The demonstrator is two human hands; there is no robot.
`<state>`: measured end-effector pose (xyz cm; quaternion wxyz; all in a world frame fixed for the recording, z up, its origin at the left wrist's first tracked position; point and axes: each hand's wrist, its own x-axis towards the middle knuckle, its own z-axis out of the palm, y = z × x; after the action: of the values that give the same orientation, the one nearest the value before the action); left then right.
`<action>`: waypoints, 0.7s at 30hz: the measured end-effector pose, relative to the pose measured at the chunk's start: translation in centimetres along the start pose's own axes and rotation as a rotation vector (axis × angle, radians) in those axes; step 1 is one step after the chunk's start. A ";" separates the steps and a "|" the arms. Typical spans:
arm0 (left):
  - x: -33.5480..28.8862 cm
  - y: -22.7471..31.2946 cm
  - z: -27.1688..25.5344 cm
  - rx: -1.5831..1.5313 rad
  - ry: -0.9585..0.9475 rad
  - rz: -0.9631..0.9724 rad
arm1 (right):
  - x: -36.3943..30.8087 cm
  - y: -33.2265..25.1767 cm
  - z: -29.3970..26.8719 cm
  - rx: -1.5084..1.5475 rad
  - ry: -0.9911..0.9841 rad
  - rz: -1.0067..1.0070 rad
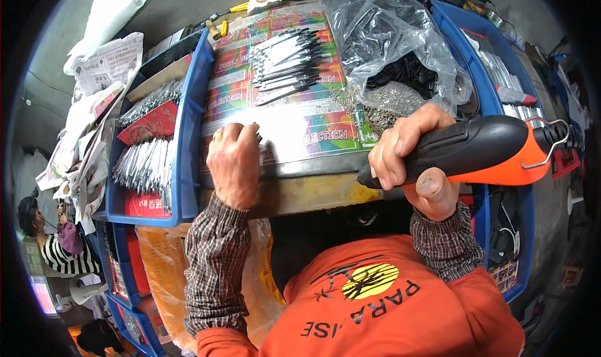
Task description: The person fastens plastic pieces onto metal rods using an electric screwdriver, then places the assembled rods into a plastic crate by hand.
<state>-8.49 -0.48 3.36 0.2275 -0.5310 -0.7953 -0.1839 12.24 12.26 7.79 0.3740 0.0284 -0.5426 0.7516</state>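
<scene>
My right hand [416,153] is wrapped around an electric screwdriver [469,145], black with an orange end, its narrow tip pointing left over the table's near edge. My left hand [235,163] is closed with curled fingers above the bright, glaring part of the mat [275,128]. A small dark piece [257,132] shows at its fingertips; the rest is hidden, so its kind is unclear. Beyond the left hand lies a pile of slim white and black rods [285,63]. A heap of small metal screws [383,118] sits just past my right hand.
On the left, a blue bin [193,119] holds bundles of slim silvery pieces. A clear plastic bag [388,35] with black parts [407,72] stands at the back right. Another blue bin [447,22] is beyond it. Someone in a striped top [62,254] is at far left.
</scene>
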 end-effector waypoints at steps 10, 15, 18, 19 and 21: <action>6.9 1.4 5.8 -0.007 -0.155 -0.022 | 0.4 -0.1 -0.8 -0.062 0.040 -0.049; 7.3 1.8 7.2 0.006 -0.111 0.023 | 0.3 -0.1 -1.6 -0.080 0.069 -0.043; 7.2 2.0 7.3 0.026 -0.116 0.042 | 0.5 -0.3 -2.0 -0.104 0.085 -0.032; 7.2 2.0 7.2 -0.002 -0.121 0.054 | 0.6 -0.3 -2.1 -0.115 0.089 -0.056; 7.1 2.1 7.0 0.006 -0.129 0.067 | 0.8 -0.4 -2.3 -0.142 0.094 -0.083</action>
<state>-10.10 9.47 1.62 0.1834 -0.5674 -0.7906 -0.1394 12.72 14.62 7.50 0.4310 -0.0109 -0.5747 0.6956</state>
